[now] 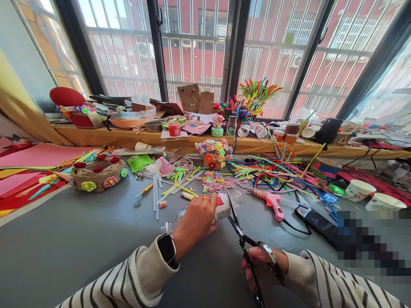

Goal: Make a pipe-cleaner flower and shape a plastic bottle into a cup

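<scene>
My left hand (196,221) is wrapped round a clear plastic bottle (221,208) with a red and white label, lying on its side on the grey table (80,239). The bottle's cap end (165,227) sticks out to the left of my wrist. My right hand (265,267) grips black scissors (242,239) by their handles. The blades are parted and reach up to the bottle's right part, by the label. I wear a smartwatch and a ring on the left hand, and striped sleeves on both arms.
A pink glue gun (272,202) with its cable and a black phone (316,222) lie right of the scissors. Pipe cleaners (272,169), a twine basket with flowers (96,173), coloured paper sheets (35,160), paper cups (359,189) and a cluttered sill (192,139) fill the far side.
</scene>
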A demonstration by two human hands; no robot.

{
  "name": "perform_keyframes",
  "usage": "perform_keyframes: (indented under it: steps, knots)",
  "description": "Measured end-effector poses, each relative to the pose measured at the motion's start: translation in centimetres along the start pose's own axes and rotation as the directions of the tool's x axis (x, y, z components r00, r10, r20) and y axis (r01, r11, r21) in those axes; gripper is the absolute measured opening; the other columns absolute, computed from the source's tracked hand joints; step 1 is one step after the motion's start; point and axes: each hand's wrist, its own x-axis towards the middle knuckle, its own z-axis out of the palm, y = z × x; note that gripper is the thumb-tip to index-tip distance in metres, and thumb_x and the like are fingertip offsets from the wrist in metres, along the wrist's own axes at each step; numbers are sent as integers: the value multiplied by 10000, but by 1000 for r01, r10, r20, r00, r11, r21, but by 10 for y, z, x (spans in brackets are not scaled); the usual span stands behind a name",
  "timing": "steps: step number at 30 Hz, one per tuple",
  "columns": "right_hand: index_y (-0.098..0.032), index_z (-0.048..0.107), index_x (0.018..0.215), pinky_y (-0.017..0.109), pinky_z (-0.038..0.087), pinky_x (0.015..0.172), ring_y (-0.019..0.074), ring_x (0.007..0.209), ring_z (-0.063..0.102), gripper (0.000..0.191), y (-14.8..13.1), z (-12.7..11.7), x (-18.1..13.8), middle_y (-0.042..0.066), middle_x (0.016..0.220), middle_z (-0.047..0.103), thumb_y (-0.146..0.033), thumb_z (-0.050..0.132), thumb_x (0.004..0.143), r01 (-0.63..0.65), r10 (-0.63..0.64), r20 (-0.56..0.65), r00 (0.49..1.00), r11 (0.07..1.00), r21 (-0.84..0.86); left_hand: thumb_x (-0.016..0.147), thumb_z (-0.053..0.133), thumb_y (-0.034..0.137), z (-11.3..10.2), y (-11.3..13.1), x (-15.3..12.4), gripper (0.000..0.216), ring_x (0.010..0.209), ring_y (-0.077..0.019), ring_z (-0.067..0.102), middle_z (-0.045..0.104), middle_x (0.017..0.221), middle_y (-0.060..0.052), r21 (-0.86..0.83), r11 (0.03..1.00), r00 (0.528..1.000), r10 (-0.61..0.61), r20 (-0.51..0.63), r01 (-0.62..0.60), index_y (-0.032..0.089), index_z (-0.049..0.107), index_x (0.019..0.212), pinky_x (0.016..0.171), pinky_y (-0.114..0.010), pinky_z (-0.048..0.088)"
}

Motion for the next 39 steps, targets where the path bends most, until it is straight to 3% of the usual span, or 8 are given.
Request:
perform_keyframes:
  steps: [5,11,16,21,25,28,35,39]
  knots:
    - [-133,500,462,239,324,395,80,317,410,181,-4,0,-2,-47,343,458,-265,531,342,61,-74,-91,993,988,-140,595,496,304,-5,-4,2,624,765,-235,470,519,844,-121,26,999,1000,-23,-17,23,65,302,1138,655,-324,342]
    - [-130,536,550,233,299,503,86,470,465,439,-5,4,-7,-14,487,525,-463,637,281,191,-190,-87,978,982,-2,608,461,319,-15,-9,5,588,756,-231,473,514,858,-106,-18,998,998,-57,-41,56,102,314,1134,654,-326,350]
    - [-142,530,612,247,305,567,98,543,466,537,-11,11,-17,-13,552,530,-448,688,200,188,-186,-73,980,982,14,612,452,316,-19,-11,7,560,782,-228,471,508,879,-101,-67,995,994,-78,-71,74,118,324,1120,684,-327,346]
    - [-153,516,686,255,323,617,127,687,462,535,-11,8,-24,13,684,506,-457,683,278,213,-213,7,977,977,-19,599,469,311,-19,-11,8,536,751,-221,476,515,846,-86,-86,992,994,-93,-57,88,140,346,1091,665,-322,347]
    - [-152,499,763,297,348,651,190,845,417,556,-4,4,-23,53,808,464,-521,622,366,288,-298,-36,954,941,-179,601,479,324,-19,-11,8,549,756,-225,477,513,867,-94,-64,993,992,-104,-66,100,137,337,1097,664,-325,346]
    - [-163,478,765,301,365,643,200,842,414,549,0,4,-23,51,804,450,-565,573,403,320,-350,-62,935,904,-285,615,475,339,-20,-11,8,530,788,-230,471,512,872,-98,-50,992,990,-121,-76,117,137,349,1089,686,-329,343]
    - [-137,470,821,335,379,686,216,845,419,544,4,7,-36,86,852,458,-593,485,525,401,-452,14,892,776,-487,635,448,363,-27,-15,8,509,788,-220,473,512,854,-91,-43,987,981,-159,-113,155,128,352,1077,685,-312,347]
    - [-138,459,821,338,390,669,225,849,413,577,3,5,-41,100,875,457,-637,443,531,400,-461,16,887,753,-523,636,444,388,-31,-16,7,530,776,-217,480,513,848,-90,-54,986,978,-165,-124,159,136,334,1089,680,-316,344]
